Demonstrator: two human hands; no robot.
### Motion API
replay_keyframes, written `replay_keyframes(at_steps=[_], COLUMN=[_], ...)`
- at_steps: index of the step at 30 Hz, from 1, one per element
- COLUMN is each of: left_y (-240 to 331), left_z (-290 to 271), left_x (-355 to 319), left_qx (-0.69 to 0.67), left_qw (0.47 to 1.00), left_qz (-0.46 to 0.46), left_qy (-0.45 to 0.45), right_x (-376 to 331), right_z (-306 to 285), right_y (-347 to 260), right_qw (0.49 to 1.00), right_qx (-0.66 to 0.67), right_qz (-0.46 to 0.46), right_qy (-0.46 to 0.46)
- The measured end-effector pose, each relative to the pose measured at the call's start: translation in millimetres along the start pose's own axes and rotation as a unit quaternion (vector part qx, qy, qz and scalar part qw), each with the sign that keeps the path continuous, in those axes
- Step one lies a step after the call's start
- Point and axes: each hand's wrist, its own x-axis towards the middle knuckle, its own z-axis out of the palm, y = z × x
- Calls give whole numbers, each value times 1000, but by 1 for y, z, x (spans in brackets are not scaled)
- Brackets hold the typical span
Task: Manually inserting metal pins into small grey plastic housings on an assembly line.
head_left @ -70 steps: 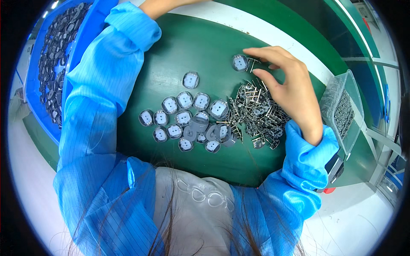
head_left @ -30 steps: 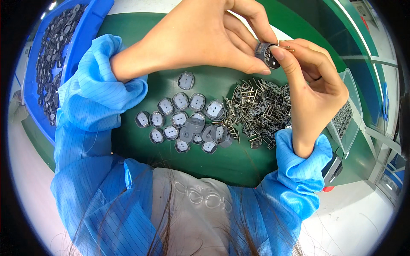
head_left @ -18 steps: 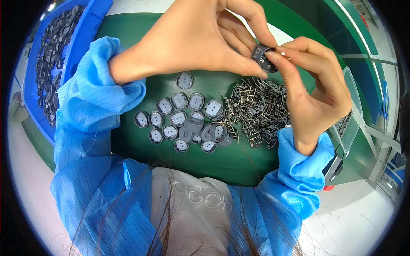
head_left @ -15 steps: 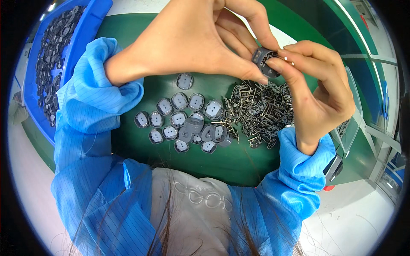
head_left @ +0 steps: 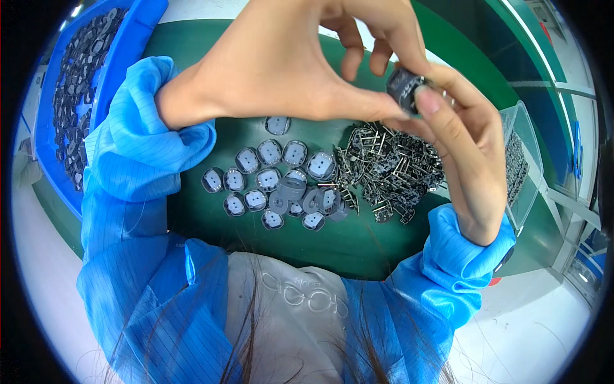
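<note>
Currently both the left hand (head_left: 288,64) and right hand (head_left: 467,153) pinch one small dark round plastic part (head_left: 404,88) above the green mat's (head_left: 192,211) far edge; judged mid-assembly, seating pressure needed next.

Our two hands meet, raised.
Our left hand (head_left: 288,61) and right hand (head_left: 464,150) pinch together at the fingertips, blue-sleeved forearms angled inward.

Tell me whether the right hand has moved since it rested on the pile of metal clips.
Yes. The right hand has lifted off the metal clips, toward the left hand.
</note>
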Motion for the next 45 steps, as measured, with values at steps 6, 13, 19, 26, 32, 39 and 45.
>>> replay_keyframes(at_steps=[6,13,19,26,32,39,45], left_y=[-11,-16,-82,-77,-45,-38,-44], left_z=[7,8,-38,-71,-41,-23,-14], left_x=[-7,-1,8,-18,7,-15,-6], left_qx=[-19,89,314,349,46,77,90], left_qw=[999,993,935,927,879,872,930], left_qz=[22,80,-160,-131,-132,-168,-145], left_qy=[-26,-5,16,39,-456,-453,-326], right_x=[1,12,-7,-9,-13,-16,-14], right_z=[1,-6,-67,-81,-92,-68,-32], right_y=[20,24,14,28,23,4,-13], right_qw=[999,999,819,709,761,861,941], right_qx=[13,-30,-559,-699,-627,-501,-337], right_qz=[-8,-23,47,66,147,65,17], right_qy=[-45,-22,118,71,86,55,23])
